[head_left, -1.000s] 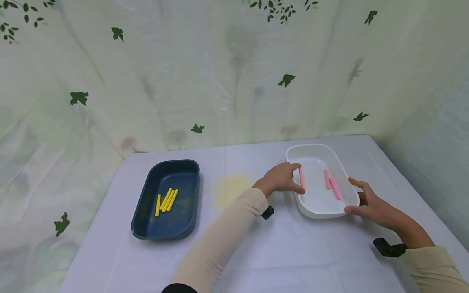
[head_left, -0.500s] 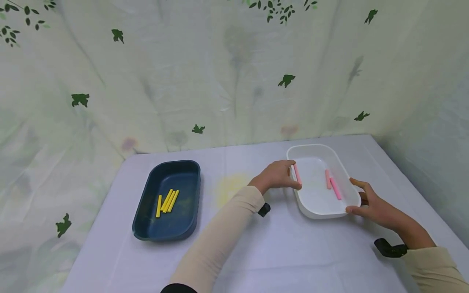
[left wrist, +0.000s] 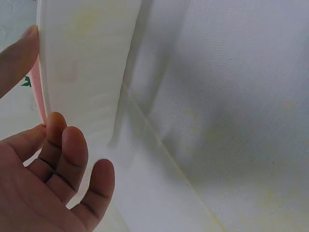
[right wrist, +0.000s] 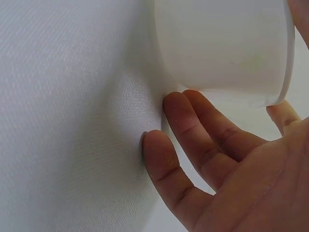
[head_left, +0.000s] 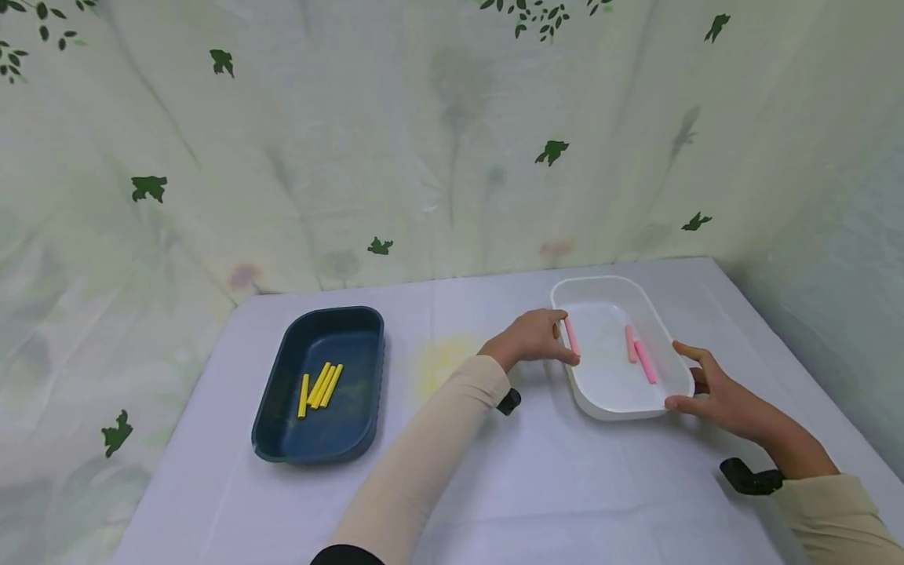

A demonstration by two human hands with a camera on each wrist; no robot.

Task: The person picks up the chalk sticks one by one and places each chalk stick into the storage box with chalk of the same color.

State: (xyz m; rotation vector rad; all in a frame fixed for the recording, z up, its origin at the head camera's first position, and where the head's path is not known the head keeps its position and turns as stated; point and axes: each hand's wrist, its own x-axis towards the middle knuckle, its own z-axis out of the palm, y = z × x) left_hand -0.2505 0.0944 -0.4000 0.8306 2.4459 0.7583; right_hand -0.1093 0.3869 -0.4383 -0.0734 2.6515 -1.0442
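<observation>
At the left rim of the white plastic tray [head_left: 600, 404], my left hand [head_left: 530, 337] pinches a pink chalk stick [head_left: 571, 336] by its two ends, between thumb and index finger. In the left wrist view the chalk [left wrist: 36, 92] leans along the rim's inner side, and the other fingers [left wrist: 75, 150] hang loosely outside the wall. My right hand [head_left: 727, 400] holds the tray's right side near the front corner, thumb and index finger at the rim. Its remaining fingers [right wrist: 181, 113] rest low by the cloth under the wall. Two more pink chalk sticks [head_left: 632, 344] lie inside the tray.
A dark blue tray [head_left: 275, 428] stands left on the white-covered table [head_left: 537, 502], with several yellow chalk sticks [head_left: 321, 386] in it. A faint yellow patch [head_left: 445, 365] marks the cloth between the trays. A leaf-printed curtain [head_left: 438, 157] hangs behind.
My left hand has shifted slightly left and away from me, bringing the pink chalk from just inside the white tray to its left rim. My right hand has stayed in place.
</observation>
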